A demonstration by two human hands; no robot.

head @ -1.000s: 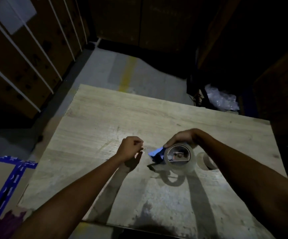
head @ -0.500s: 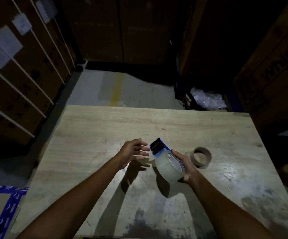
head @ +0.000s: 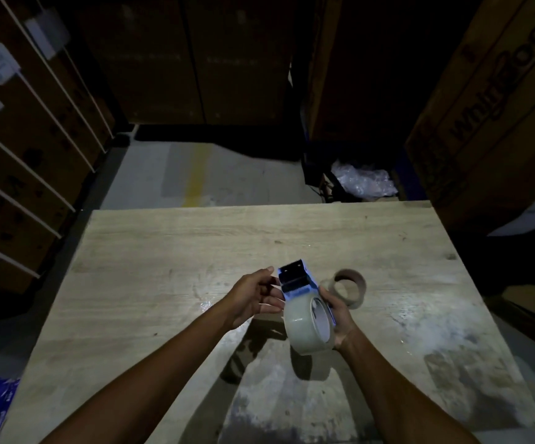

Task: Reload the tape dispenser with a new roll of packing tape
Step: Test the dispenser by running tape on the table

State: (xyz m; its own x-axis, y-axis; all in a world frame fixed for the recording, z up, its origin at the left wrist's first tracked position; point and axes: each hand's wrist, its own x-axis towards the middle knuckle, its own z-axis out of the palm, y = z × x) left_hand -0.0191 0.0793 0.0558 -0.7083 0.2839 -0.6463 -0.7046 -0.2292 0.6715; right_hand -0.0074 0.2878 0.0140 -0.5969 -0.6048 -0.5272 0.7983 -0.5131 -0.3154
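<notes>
Head view shows the tape dispenser (head: 295, 280) held up off the table (head: 151, 251), its blue body carrying a clear roll of packing tape (head: 304, 325) that already sits on the hub. The serrated black cutter end points away from the person, beyond the fingertips, and the roll hangs at the near end, toward the wrists.

The right hand (head: 340, 315) grasps the dispenser from its right side, palm against the frame and roll, fingers wrapped around the far face where they cannot be seen. The left hand (head: 253, 299) is half open just left of the cutter head, its fingers (head: 267, 274) reaching toward the black plate; whether they touch it, or pinch a loose end of tape, cannot be told in this dim light.

Just past the right hand's fingers an empty cardboard core (head: 349, 286) lies on the table, apart from the dispenser.

Judging by the seated roll and the discarded core, mounting is done and threading is the step in hand. The next move likely calls for finding the free end of the clear tape, peeling it up, and feeding it sticky side outward under the roller and up to the teeth, with the right hand keeping the frame steady.
</notes>
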